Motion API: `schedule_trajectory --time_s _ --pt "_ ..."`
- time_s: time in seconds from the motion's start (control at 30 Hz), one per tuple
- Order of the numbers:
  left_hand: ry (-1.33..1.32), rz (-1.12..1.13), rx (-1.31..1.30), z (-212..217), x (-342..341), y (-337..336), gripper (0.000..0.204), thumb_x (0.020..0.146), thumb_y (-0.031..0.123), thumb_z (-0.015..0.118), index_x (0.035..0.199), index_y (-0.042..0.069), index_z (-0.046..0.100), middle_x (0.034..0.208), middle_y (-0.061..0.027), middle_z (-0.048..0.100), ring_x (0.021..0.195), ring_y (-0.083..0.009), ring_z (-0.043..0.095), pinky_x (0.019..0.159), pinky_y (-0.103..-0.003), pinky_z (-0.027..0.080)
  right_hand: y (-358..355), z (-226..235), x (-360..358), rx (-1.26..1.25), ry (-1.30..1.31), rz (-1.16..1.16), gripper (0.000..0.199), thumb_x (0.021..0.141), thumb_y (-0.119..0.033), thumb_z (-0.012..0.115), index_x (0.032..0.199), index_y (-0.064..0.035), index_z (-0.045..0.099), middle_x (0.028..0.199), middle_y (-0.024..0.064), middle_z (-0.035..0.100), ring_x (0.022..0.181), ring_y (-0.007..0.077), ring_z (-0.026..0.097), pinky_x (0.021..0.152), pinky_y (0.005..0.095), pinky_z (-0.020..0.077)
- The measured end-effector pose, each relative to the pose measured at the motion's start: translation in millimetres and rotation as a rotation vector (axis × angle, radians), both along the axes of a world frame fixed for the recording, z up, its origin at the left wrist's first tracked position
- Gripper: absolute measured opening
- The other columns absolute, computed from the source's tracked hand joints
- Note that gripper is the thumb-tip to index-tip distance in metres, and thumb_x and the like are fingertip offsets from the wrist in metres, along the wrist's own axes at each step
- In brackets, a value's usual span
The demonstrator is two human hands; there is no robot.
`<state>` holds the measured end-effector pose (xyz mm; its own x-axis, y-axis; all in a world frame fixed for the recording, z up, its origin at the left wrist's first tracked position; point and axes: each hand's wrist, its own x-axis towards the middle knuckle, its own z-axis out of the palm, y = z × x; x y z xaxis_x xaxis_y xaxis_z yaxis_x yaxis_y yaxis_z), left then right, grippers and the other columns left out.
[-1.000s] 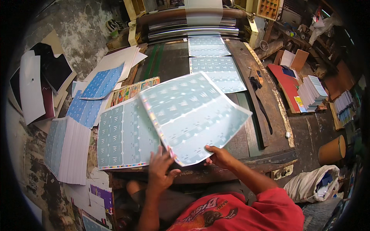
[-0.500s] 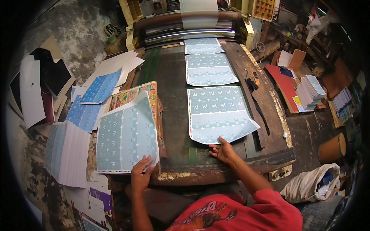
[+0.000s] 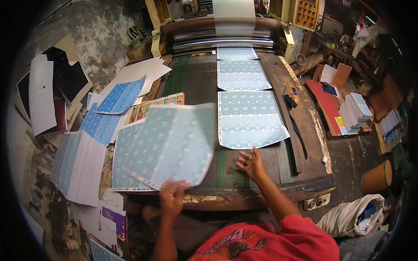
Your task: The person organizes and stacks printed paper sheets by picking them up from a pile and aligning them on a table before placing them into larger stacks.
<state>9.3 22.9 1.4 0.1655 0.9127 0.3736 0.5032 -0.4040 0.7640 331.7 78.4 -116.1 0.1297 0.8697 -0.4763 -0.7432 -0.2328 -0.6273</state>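
Left hand (image 3: 172, 196) pinched blurred printed sheet (image 3: 172, 145) above near-left stack (image 3: 124, 172) | right hand (image 3: 251, 163) spread, empty, near next sheet (image 3: 250, 119) | risk: your one-corner pinch could crease it.

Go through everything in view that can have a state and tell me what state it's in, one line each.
Left hand: gripping the lower edge of a sheet.
Held sheet: lifted, tilted over the stack, blurred.
Stack: flat at the table's left, partly covered by the held sheet.
Right hand: open, fingers spread, empty, just below the near sheet.
Near sheet: lying flat on the table.
Roller: a sheet hanging over it.
White bag: open, on the floor.
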Motion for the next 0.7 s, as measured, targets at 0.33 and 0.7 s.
schedule_trajectory --time_s 0.33,0.7 --pt "0.325 -0.073 0.173 3.6 10.2 -6.8 0.044 0.084 0.035 0.071 0.117 0.007 0.065 0.127 -0.0119 0.062 0.134 -0.0352 0.044 0.111 -0.055 0.027 -136.0 14.2 -10.5 -0.058 -0.004 0.431 0.035 0.093 -0.028 0.061 0.112 -0.0003 0.051 0.080 0.0114 0.063 0.065 0.0204 0.062 0.066 0.0344 0.0534" --pt "0.287 0.100 0.064 -32.1 -33.7 1.6 0.021 0.084 0.008 0.069 0.105 0.008 0.072 0.111 -0.0134 0.069 0.114 -0.0322 0.062 0.099 -0.044 0.043 -212.3 -3.0 -13.0 -0.188 0.089 0.241 0.053 0.098 -0.044 0.050 0.126 0.0006 0.043 0.099 0.0249 0.066 0.074 0.0256 0.065 0.078 0.0420 0.0546"
